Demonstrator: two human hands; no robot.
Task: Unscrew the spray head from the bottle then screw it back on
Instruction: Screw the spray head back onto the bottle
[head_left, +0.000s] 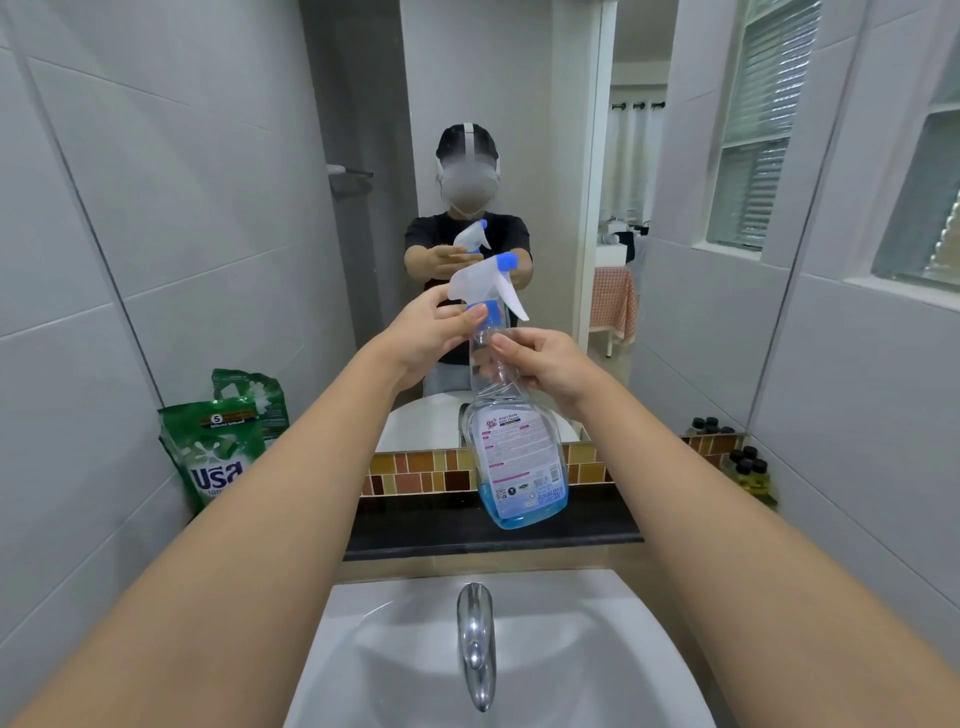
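Both arms reach out over the white sink, and the clear bottle is held up in the air between the hands, above the dark surface that runs along the far side of the sink, in front of the mirror. A little blue liquid sits in the bottom of the bottle, and its label faces the camera.

The right hand is wrapped around the bottle's narrow upper part, fingers curled closed on the clear plastic. The left hand comes in from the left with its thumb and fingertips pinched on the blue collar just below the white spray head. The spray head sits on top of the neck with its blue nozzle pointing right and its trigger hanging down on the right side; whether the collar is fully threaded down is hard to tell from here.

A chrome tap stands near the camera at the sink's middle. A green detergent bag leans against the left wall, and small dark-capped bottles stand at the far right.
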